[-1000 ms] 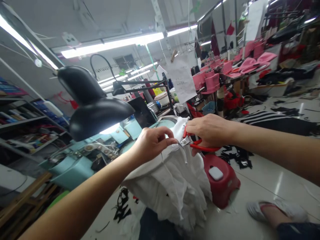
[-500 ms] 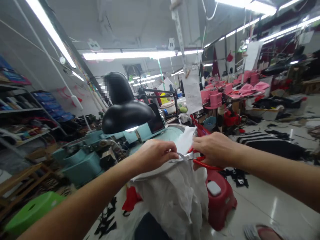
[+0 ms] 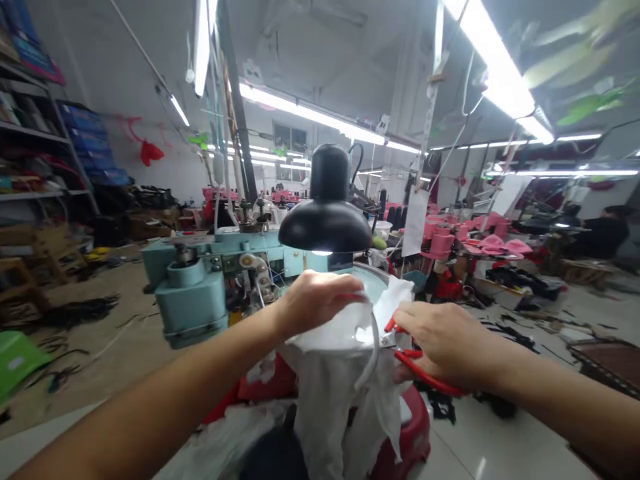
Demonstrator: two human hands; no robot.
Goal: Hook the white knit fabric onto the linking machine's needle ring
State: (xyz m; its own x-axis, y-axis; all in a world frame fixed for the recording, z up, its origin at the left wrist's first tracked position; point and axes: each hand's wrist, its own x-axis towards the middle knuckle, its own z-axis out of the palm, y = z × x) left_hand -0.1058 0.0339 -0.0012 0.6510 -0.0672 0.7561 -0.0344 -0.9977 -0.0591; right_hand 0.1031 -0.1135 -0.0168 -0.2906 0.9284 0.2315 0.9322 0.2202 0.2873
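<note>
My left hand (image 3: pixel 317 305) is closed in a pinch at the top of a narrow white fabric strip (image 3: pixel 373 343), which curves down from the fingertips. Red-handled scissors (image 3: pixel 423 371) are in my right hand (image 3: pixel 447 337), their handles spread apart. The blades point left towards the strip; whether they touch it I cannot tell. White cloth (image 3: pixel 323 393) drapes over the front of a round pale-green machine table (image 3: pixel 367 272) and hangs down in folds. Another white piece (image 3: pixel 396 297) lies on the table just behind my right hand.
A black lamp (image 3: pixel 325 227) stands over the table. Pale-green sewing machinery (image 3: pixel 193 303) is to the left. A red stool (image 3: pixel 417 433) sits below right, a green stool (image 3: pixel 20 360) far left. Dark scraps (image 3: pixel 443 407) litter the floor.
My view has turned left, so the lamp and machine appear further right. My left hand has lifted the strip, which hangs freer; the scissors have drawn slightly away from the left hand and lower.
</note>
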